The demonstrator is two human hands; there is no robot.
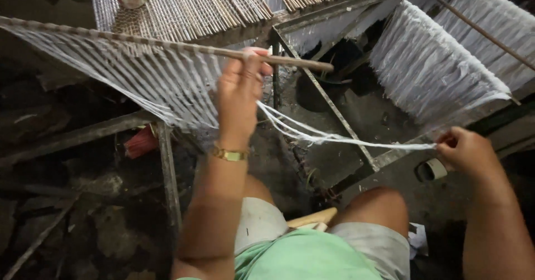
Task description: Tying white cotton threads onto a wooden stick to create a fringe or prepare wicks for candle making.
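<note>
My left hand (pixel 241 90) grips a long thin wooden stick (pixel 167 44) near its right end. Many white noodle strands (pixel 139 82) hang over the stick and slope down to the left. My right hand (pixel 465 149) pinches the end of a few white strands (pixel 334 139) that stretch from the stick across to it. A gold bracelet sits on my left wrist.
Two more sticks of hanging white noodles (pixel 434 68) rest on a metal frame (pixel 329 104) at the right. A rack of bare bamboo sticks (pixel 223 1) lies at the top. A dark pot (pixel 317 90) stands below. My knees and green shirt fill the bottom.
</note>
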